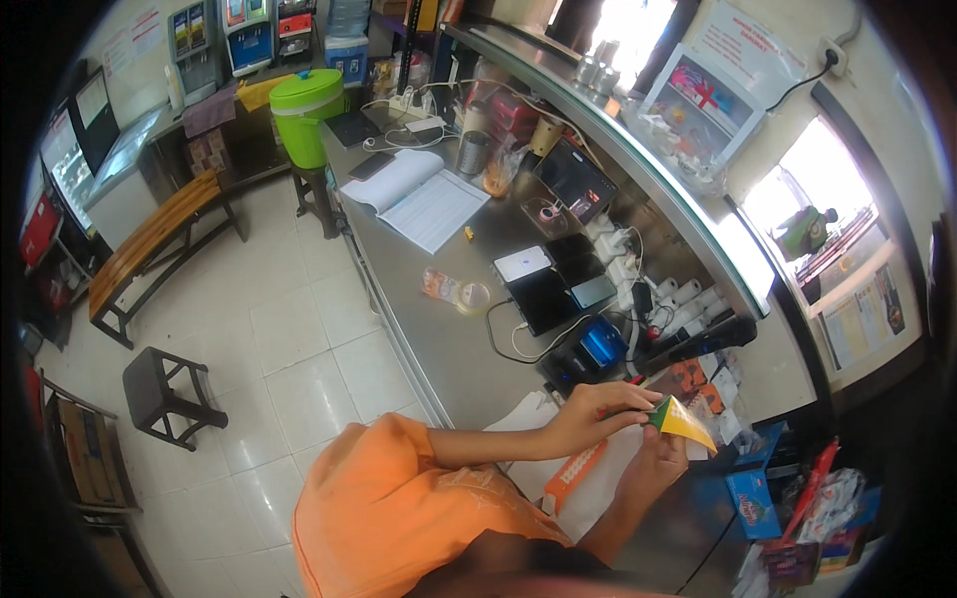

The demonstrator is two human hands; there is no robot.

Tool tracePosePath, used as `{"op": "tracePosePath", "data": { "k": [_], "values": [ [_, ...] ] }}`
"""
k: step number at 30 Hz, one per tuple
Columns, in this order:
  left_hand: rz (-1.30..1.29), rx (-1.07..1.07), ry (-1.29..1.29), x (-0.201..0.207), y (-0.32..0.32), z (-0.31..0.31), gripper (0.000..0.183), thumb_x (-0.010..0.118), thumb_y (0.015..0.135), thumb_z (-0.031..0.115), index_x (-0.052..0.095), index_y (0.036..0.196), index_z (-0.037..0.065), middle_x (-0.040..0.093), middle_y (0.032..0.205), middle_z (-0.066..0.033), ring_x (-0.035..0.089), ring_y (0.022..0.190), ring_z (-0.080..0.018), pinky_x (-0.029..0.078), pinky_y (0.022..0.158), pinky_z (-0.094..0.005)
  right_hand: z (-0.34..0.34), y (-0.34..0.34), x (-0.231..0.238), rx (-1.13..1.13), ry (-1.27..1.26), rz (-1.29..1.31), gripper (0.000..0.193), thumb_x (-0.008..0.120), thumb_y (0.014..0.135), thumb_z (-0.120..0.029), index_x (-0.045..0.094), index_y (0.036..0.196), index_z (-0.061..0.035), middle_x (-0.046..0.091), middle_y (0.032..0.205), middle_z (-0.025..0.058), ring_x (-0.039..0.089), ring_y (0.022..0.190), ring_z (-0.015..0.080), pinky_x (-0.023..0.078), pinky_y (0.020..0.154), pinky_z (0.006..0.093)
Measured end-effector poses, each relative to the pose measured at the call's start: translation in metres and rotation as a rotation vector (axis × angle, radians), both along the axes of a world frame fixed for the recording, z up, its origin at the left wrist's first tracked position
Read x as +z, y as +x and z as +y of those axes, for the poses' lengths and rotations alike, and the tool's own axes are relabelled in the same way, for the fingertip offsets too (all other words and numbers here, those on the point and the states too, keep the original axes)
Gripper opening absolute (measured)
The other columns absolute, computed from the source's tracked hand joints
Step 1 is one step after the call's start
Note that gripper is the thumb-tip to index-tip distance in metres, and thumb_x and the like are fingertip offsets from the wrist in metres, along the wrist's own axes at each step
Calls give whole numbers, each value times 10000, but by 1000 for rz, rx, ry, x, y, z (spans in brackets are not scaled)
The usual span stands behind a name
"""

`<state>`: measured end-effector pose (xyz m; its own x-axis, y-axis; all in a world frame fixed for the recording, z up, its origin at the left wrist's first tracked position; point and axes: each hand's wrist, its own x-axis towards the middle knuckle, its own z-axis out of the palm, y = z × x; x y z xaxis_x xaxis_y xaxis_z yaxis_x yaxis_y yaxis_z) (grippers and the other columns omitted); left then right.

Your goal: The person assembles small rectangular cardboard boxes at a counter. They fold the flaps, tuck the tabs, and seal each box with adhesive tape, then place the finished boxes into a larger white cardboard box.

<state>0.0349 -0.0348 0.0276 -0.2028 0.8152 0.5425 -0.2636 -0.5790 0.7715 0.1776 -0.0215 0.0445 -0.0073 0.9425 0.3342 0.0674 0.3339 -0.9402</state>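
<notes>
Both my hands are on a yellow and green folded paper piece [684,426] above the near right part of the metal counter [431,354]. My left hand [598,412] pinches its green end from the left. Just below, my right hand [653,466] is closed on its lower edge, with some fingertips hidden behind it. Under my forearms lie an orange printed packet [575,474] and white paper sheets [606,485].
Beyond my hands sit a blue-lit device [601,342], several phones and a tablet [576,179]. An open notebook [434,204] lies farther back. Packaged goods [755,503] crowd the right. Left of the counter stand a dark stool [164,391], a wooden bench [152,239] and a green drink cooler [301,125].
</notes>
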Motion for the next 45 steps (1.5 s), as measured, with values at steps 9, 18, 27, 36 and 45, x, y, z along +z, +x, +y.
{"op": "tracePosePath", "data": {
  "k": [9,18,27,36,45],
  "values": [
    [124,101,97,-3,-2,3,123,690,897,77,622,984,22,642,1280,-126,646,1097,-194,528,899,-316,2,-7,-7,43,51,89,296,664,858,57,578,1140,76,669,1042,124,640,1009,184,489,889,302],
    [441,313,255,-20,-9,10,164,681,900,84,598,1032,33,659,1257,-129,705,967,-243,572,777,-284,-1,-15,-9,-99,110,-32,217,651,913,-25,626,1107,67,679,1054,109,653,966,180,497,873,278],
    [359,631,126,-26,-44,32,145,650,891,11,591,1023,16,680,1106,-138,690,994,-156,601,792,-287,-6,-12,-5,-82,886,-558,91,651,871,15,610,953,14,653,1012,164,643,922,282,503,841,380],
    [443,549,316,-4,-46,18,297,712,812,20,675,1095,103,621,1189,-95,586,1169,-199,538,955,-357,16,5,20,-110,970,-612,195,700,769,27,663,956,-12,674,915,93,651,872,275,505,796,393],
    [514,184,503,1,-55,15,157,724,750,47,694,901,79,650,961,-37,641,902,-240,536,738,-325,12,0,12,15,511,-494,116,615,831,59,680,925,34,697,1019,157,685,883,296,524,823,359]
  ]
}}
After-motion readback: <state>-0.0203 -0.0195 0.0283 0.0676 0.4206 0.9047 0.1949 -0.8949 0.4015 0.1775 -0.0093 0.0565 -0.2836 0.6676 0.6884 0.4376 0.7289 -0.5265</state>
